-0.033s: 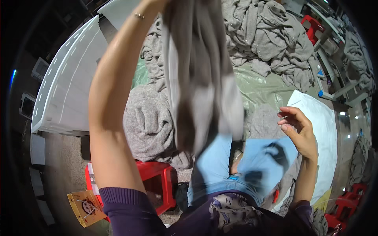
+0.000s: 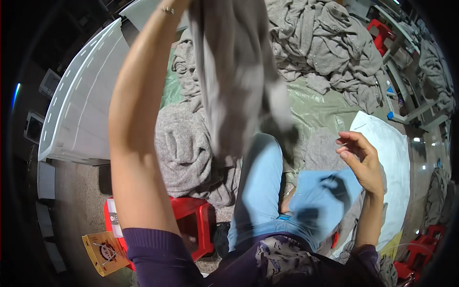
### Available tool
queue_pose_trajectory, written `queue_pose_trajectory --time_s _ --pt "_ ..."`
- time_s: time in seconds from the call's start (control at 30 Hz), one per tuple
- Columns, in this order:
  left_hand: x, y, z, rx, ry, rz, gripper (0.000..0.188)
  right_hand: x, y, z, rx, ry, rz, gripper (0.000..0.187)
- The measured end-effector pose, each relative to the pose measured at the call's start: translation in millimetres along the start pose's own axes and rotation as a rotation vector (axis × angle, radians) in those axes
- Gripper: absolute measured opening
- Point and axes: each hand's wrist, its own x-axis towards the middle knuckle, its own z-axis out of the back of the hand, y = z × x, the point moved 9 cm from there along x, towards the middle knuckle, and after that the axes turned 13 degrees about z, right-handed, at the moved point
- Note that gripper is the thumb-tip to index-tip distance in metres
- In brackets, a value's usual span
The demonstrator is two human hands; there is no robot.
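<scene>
Grey knit garment (image 2: 239, 81): soft, limp, motion-blurred, hanging in long folds from the top of frame down over the knees. Left hand is raised out of view past the upper edge; its grip cannot be told. Right hand (image 2: 359, 160) open, fingers loosely curled, holding nothing, just right of the garment's lower end. Below it, two legs in light blue jeans (image 2: 260, 191). Under the left arm, one red stool (image 2: 191, 222). Beyond the garment, one large heap of grey clothes (image 2: 325, 48) on a green sheet (image 2: 315, 107).
</scene>
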Motion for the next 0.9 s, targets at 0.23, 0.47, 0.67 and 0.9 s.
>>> queue_pose_trajectory --time_s 0.23,0.47,0.67,0.9 --pt "0.1 103.7 -34.1 -0.317 0.312 0.574 0.070 -11.0 -51.5 -39.4 -0.066 0.175 -0.049 0.031" --pt "-319.4 213.8 -34.5 0.316 0.355 0.562 0.020 -56.5 -108.1 -85.0 -0.114 0.339 -0.193 0.034" --pt "-490.6 205.9 51.0 0.609 -0.012 0.673 0.059 -82.8 -114.8 -122.7 -0.084 0.399 -0.112 0.033" --pt "-506.2 245.0 64.1 0.678 0.080 0.930 0.041 -98.1 -107.2 -162.2 -0.037 0.488 -0.088 0.033"
